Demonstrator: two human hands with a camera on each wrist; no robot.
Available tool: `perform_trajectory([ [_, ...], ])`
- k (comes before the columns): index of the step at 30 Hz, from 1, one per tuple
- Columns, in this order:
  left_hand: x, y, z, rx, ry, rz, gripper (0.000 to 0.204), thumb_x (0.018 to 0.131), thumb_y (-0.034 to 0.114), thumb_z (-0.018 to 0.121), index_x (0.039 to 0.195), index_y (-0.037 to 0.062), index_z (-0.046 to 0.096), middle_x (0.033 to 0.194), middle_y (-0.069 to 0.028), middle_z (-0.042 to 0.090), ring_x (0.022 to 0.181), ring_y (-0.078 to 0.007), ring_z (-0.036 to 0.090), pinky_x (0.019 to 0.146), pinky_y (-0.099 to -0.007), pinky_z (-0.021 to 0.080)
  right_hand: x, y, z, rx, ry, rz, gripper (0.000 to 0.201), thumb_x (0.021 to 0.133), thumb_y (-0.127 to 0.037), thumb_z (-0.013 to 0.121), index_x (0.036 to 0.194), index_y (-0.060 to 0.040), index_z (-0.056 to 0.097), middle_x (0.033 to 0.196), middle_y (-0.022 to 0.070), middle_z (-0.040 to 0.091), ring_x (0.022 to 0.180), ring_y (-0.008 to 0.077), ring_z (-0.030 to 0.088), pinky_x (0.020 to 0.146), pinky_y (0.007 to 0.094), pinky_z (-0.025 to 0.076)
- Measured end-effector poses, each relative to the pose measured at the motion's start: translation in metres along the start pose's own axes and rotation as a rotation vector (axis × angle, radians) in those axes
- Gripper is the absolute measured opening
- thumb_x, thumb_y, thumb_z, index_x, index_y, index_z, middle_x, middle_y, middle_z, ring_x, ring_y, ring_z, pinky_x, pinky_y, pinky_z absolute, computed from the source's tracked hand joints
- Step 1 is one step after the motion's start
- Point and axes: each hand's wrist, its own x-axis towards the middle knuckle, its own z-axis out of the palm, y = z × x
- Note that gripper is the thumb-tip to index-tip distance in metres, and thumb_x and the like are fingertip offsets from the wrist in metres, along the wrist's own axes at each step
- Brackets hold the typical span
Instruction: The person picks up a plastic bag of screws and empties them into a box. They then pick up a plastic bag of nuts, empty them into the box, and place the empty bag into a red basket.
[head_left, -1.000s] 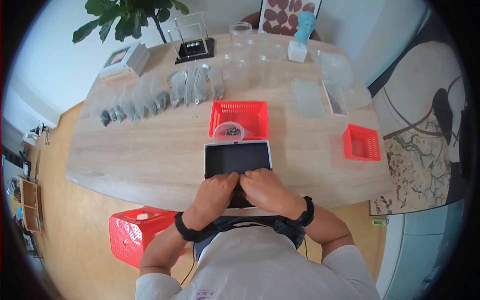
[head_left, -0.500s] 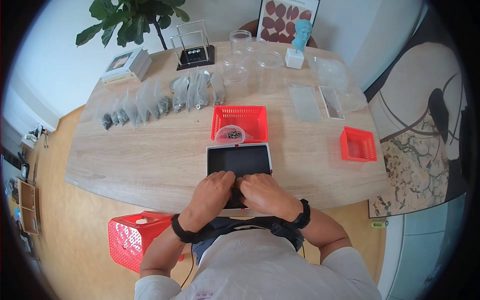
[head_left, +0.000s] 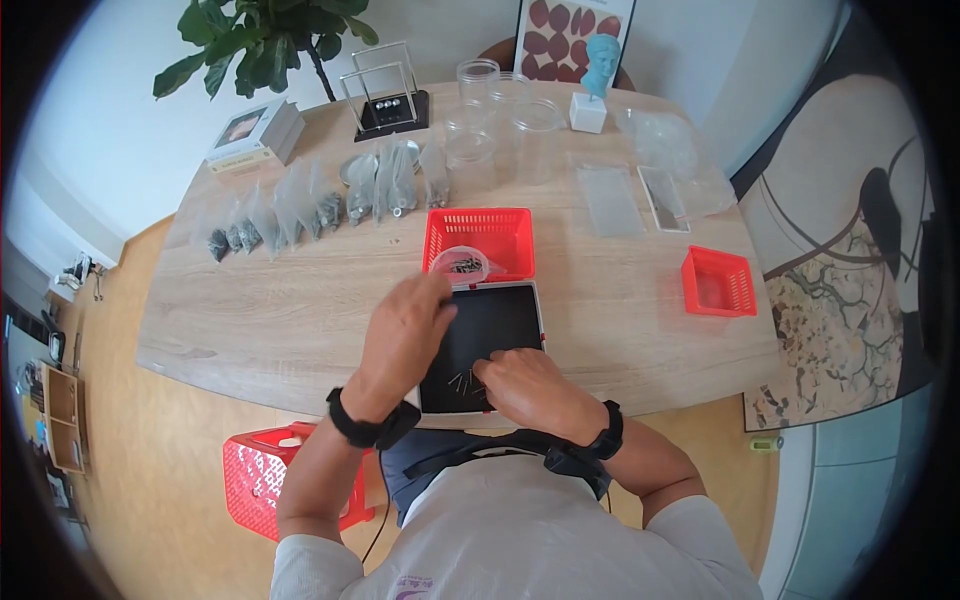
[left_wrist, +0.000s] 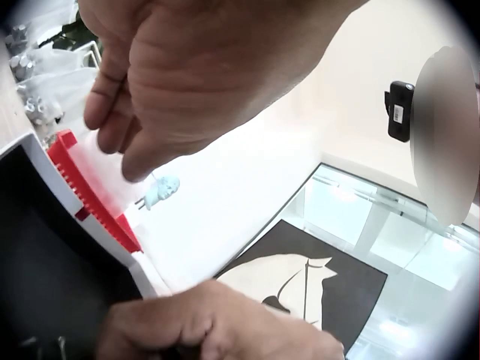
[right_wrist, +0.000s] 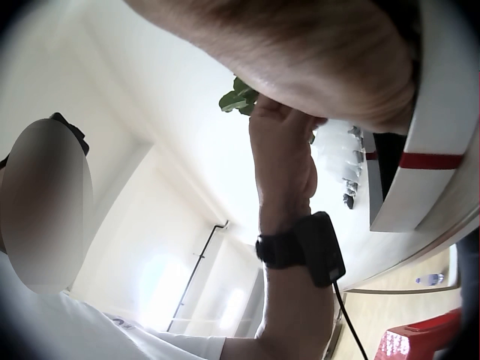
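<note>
My left hand (head_left: 405,325) is above the left side of the black-lined tray (head_left: 495,325), just below a clear round bowl (head_left: 462,265) of small metal pieces. In the left wrist view the left hand (left_wrist: 202,67) has its fingers extended and its thumb apart from them; nothing held can be made out. My right hand (head_left: 525,385) is low over the tray with bent fingers, beside several thin metal pieces (head_left: 463,382) on the black lining. Its fingertips are hidden, so a grip cannot be confirmed. The right hand (left_wrist: 217,322) also shows at the bottom of the left wrist view.
Behind the tray is a red basket (head_left: 505,240) under the bowl; a smaller red basket (head_left: 720,283) stands right. Filled bags (head_left: 290,205) line the back left. Clear jars (head_left: 470,145), a blue bust (head_left: 601,65) and flat bags (head_left: 610,200) are farther back.
My left hand has left the right hand's side and moved up and forward toward the bowl, its fingers parting. The right hand stays over the tray, where thin metal pieces now show.
</note>
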Motion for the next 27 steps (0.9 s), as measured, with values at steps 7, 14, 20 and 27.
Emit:
perform_trajectory([
  [7,-0.052,0.019,0.017,0.151,-0.445,0.018,0.027,0.079,0.010,0.081,0.095,0.0055,0.059,0.088,-0.0137,0.066,0.088,-0.0362,0.067,0.080,-0.0470,0.054,-0.001,0.000,-0.007,0.034,-0.083,0.007,0.016,0.083,-0.013,0.074,0.090,0.0023,0.071,0.087,0.0221,0.072,0.085,0.0414,0.073,0.078,0.0515,0.059],
  [14,-0.063,0.010,0.030,0.103,-0.383,0.019,0.020,0.081,0.001,0.070,0.097,0.0039,0.059,0.088,-0.0147,0.065,0.089,-0.0362,0.067,0.081,-0.0469,0.054,0.003,-0.001,-0.009,-0.005,-0.072,-0.024,0.016,0.078,-0.012,0.079,0.080,0.0028,0.073,0.084,0.0231,0.073,0.081,0.0407,0.074,0.076,0.0479,0.060],
  [20,-0.066,0.010,0.035,0.087,-0.321,0.014,0.019,0.081,0.000,0.068,0.097,0.0038,0.059,0.088,-0.0144,0.065,0.088,-0.0362,0.067,0.081,-0.0470,0.054,0.003,-0.007,-0.014,-0.004,-0.097,0.029,0.018,0.080,-0.014,0.076,0.083,0.0024,0.071,0.086,0.0202,0.070,0.083,0.0412,0.071,0.077,0.0505,0.058],
  [27,-0.065,0.010,0.036,0.098,-0.348,0.010,0.015,0.084,0.002,0.065,0.098,0.0040,0.059,0.088,-0.0147,0.066,0.087,-0.0355,0.068,0.080,-0.0462,0.054,0.004,0.003,-0.011,-0.063,-0.104,-0.015,0.013,0.080,-0.011,0.072,0.083,0.0012,0.071,0.085,0.0202,0.069,0.082,0.0413,0.070,0.077,0.0505,0.057],
])
